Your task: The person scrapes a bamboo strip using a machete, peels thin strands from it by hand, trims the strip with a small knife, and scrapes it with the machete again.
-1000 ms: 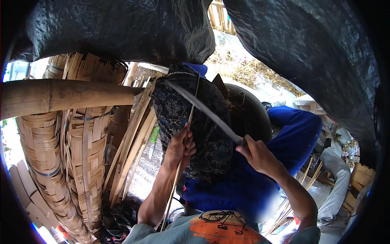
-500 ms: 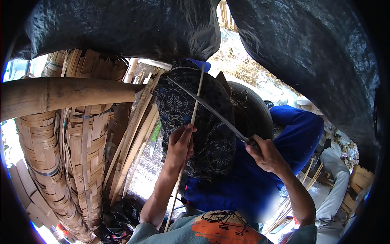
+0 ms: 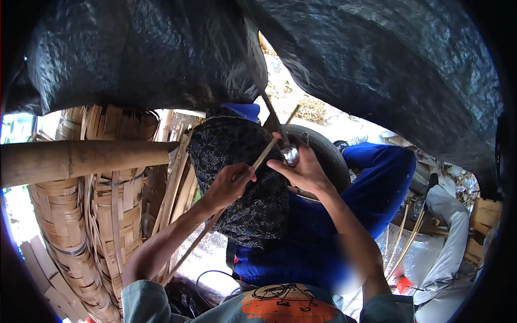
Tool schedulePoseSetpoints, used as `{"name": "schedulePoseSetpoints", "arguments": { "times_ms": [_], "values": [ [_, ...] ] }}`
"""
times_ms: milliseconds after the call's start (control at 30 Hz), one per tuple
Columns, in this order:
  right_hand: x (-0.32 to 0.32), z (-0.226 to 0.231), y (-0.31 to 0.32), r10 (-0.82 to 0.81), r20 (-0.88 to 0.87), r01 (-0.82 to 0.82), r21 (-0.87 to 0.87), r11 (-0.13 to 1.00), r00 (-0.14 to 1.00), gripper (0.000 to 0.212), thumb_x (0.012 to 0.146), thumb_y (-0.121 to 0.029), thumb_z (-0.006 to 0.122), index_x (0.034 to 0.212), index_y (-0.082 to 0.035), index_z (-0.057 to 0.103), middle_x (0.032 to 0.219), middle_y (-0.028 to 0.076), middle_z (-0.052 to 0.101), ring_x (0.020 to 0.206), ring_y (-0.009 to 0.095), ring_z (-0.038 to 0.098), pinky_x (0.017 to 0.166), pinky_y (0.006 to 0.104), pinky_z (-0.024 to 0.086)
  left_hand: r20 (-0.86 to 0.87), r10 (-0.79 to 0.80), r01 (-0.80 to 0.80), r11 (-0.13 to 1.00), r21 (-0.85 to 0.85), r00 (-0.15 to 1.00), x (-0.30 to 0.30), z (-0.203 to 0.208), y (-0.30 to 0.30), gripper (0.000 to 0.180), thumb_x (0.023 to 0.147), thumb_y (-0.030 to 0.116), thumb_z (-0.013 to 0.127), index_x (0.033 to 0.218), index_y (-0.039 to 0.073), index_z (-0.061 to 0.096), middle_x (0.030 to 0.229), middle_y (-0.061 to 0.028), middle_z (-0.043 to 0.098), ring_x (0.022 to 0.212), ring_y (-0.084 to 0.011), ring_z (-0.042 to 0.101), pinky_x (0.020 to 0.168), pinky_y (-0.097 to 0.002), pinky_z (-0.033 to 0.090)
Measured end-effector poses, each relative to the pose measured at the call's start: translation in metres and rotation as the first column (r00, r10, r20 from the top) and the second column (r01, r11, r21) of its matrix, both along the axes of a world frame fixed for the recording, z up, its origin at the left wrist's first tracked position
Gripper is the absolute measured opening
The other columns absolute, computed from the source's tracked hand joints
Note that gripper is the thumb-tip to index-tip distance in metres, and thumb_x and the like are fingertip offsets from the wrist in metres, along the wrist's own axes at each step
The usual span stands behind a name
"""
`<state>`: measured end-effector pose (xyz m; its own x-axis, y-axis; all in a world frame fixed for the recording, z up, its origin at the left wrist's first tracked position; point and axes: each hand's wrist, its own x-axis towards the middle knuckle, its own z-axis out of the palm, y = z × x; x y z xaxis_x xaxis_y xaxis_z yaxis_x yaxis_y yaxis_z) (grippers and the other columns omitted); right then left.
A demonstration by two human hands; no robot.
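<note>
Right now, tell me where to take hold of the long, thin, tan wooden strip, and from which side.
Take the strip by its lower stretch, from the right, I'd judge. There it runs thin and bare, so a pinch should suit; the left forearm borders its other side, and its upper part lies close to the dark, narrow metal blade.

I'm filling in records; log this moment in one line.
left hand: grips light strip | right hand: grips knife | patterned cloth: beneath strip

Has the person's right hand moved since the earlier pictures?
Yes, the right hand went forward and left: from the round tub's near edge to overlapping its left side.
</note>
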<state>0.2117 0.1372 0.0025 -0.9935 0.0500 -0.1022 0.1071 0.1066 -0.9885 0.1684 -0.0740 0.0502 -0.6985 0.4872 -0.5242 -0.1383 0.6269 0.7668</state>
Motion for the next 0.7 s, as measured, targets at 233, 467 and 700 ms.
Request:
{"name": "schedulePoseSetpoints", "arguments": {
  "times_ms": [233, 467, 700],
  "values": [
    [-0.017, -0.031, 0.004, 0.211, 0.091, -0.201, -0.111, 0.973, 0.973, 0.039, 0.074, -0.029, 0.080, 0.092, 0.001, 0.064, 0.067, 0.002, 0.056, 0.060, 0.010, 0.051, 0.057, 0.0286, 0.043, 0.107, -0.128, 0.145, 0.975, -0.166, 0.986, -0.007, 0.017, 0.007, 0.036, 0.096, 0.030, 0.046, 0.081, 0.003, 0.064, 0.045, 0.0005, 0.042, 0.040, -0.0085, 0.041, 0.040, -0.0285, 0.030],
    [-0.018, -0.083, -0.003, 0.347, -0.018, -0.343, -0.216, 0.914, 0.938, 0.043, 0.068, -0.036, 0.083, 0.081, 0.000, 0.064, 0.069, 0.008, 0.060, 0.064, 0.013, 0.055, 0.059, 0.0316, 0.044, -0.242, -0.721, 0.431, 0.611, -0.664, 0.649, 0.008, 0.045, 0.030, 0.030, 0.089, 0.026, 0.056, 0.103, 0.000, 0.061, 0.081, -0.0110, 0.060, 0.063, -0.0226, 0.058, 0.057, -0.0361, 0.045],
    [-0.035, -0.072, -0.019, 0.385, 0.206, -0.388, -0.024, 0.921, 0.900, 0.041, 0.074, -0.031, 0.080, 0.071, -0.002, 0.051, 0.055, 0.000, 0.048, 0.059, 0.010, 0.050, 0.059, 0.0296, 0.044, -0.335, -0.928, 0.484, 0.371, -0.792, 0.163, 0.096, 0.135, 0.055, 0.047, 0.081, 0.030, 0.060, 0.119, 0.003, 0.055, 0.109, -0.0100, 0.051, 0.102, -0.0236, 0.049, 0.076, -0.0404, 0.044]
  ]
}}
